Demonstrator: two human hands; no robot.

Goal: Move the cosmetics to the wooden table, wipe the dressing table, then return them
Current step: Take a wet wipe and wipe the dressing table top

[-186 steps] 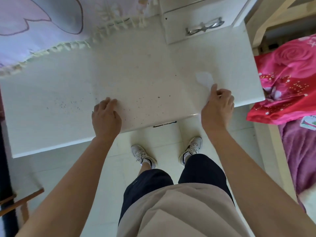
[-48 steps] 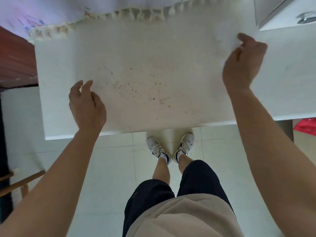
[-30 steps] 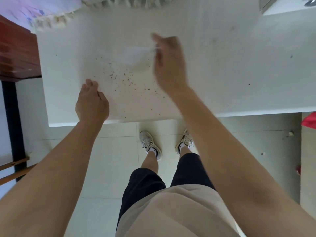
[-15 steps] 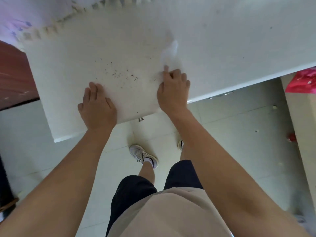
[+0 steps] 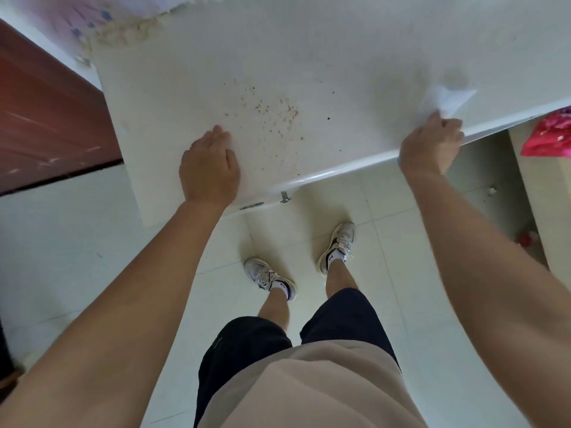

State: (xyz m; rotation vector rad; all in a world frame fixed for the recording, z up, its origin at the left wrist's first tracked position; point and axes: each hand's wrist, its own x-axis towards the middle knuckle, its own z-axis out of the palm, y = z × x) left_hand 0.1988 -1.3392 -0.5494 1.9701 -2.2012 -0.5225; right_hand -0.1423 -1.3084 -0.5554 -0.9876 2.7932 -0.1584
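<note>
Wiping the white dressing table (image 5: 309, 50), we brace our left hand (image 5: 210, 168) flat near its edge while our right hand (image 5: 431, 146) pinches the thin white tissue (image 5: 445, 98) at the near right; we should sweep left through the brown specks (image 5: 272, 109), pressing evenly; no cosmetics show

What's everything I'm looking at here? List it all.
dressing table: one, white, across top.
specks: many, brown, on it, mid-left.
tissue: one, white, its near edge, right.
wooden table: one, red-brown, far left.
fringed cloth: one, pale, top left.
fabric: one, pink, far right.
floor: one, pale tiles, below.
shoes: two, white, on floor.
left hand: one, flat on dressing table.
right hand: one, holds tissue.
</note>
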